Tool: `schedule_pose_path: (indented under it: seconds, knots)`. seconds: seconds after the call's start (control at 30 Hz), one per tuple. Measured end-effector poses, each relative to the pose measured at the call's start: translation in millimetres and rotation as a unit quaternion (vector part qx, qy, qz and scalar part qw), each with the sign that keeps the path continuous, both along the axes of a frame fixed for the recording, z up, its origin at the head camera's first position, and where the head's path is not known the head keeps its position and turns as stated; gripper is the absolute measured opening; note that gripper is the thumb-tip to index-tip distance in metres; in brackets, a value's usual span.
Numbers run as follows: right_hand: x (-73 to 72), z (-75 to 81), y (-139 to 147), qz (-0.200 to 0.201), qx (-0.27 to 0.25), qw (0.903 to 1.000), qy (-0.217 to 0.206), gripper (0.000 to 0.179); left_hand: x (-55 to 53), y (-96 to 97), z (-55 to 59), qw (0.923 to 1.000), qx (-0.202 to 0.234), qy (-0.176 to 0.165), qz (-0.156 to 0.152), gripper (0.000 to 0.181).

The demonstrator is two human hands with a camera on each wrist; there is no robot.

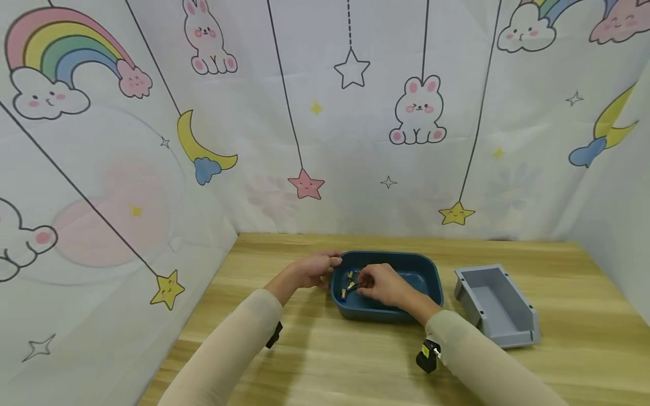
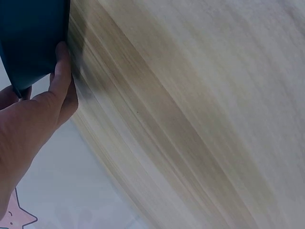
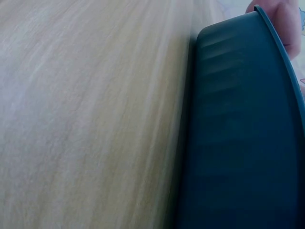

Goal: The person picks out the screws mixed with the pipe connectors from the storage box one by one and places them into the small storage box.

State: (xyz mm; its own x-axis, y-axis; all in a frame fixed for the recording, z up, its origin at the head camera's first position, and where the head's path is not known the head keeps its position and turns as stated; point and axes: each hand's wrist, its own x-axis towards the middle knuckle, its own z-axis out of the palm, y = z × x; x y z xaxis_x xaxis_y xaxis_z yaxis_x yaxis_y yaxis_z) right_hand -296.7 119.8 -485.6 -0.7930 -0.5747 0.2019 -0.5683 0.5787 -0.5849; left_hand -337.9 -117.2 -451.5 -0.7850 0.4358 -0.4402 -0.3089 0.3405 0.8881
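Note:
A dark blue plastic tub point(image 1: 391, 316) with rounded corners stands on the wooden table. Several small gold-and-blue cylindrical pieces point(image 1: 343, 294) lie inside near its left end. My left hand point(image 1: 311, 269) grips the tub's left end by the rim, and the left wrist view shows its fingers against the tub wall point(image 2: 35, 38). Reaching over the near rim, my right hand point(image 1: 386, 285) is inside the tub with bent fingers close beside the pieces. Its fingertips are partly hidden, so whether they pinch a piece is unclear. The tub's outer side point(image 3: 243, 129) fills much of the right wrist view.
A grey open-fronted bin point(image 1: 500, 307) stands to the right of the tub, angled on the wooden table point(image 1: 335, 361). Behind and at the left hangs a white cloth point(image 1: 355, 141) printed with rabbits, stars and moons. Dark wrist devices point(image 1: 428, 356) are worn at both wrists.

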Motion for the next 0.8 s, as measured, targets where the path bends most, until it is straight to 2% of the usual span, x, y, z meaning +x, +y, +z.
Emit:
schedule_pose_path:
  seconds: [0.17, 0.43, 0.8]
  knots:
    - [1.2, -4.8, 1.5, 0.004, 0.016, 0.9998, 0.012, 0.012, -0.5, 1.4, -5.0, 1.0000, -0.006, 0.000, 0.001, 0.046]
    - [-0.2, -2.8, 3.4, 0.001, 0.037, 0.9988, 0.032, 0.012, -3.7, 2.7, -2.3, 0.9999, -0.007, 0.011, -0.008, 0.045]
    - [-2.0, -8.2, -0.1, 0.011, 0.050, 0.9976, 0.046, 0.012, -5.1, -1.6, -7.9, 0.9996, 0.026, -0.014, -0.001, 0.043]
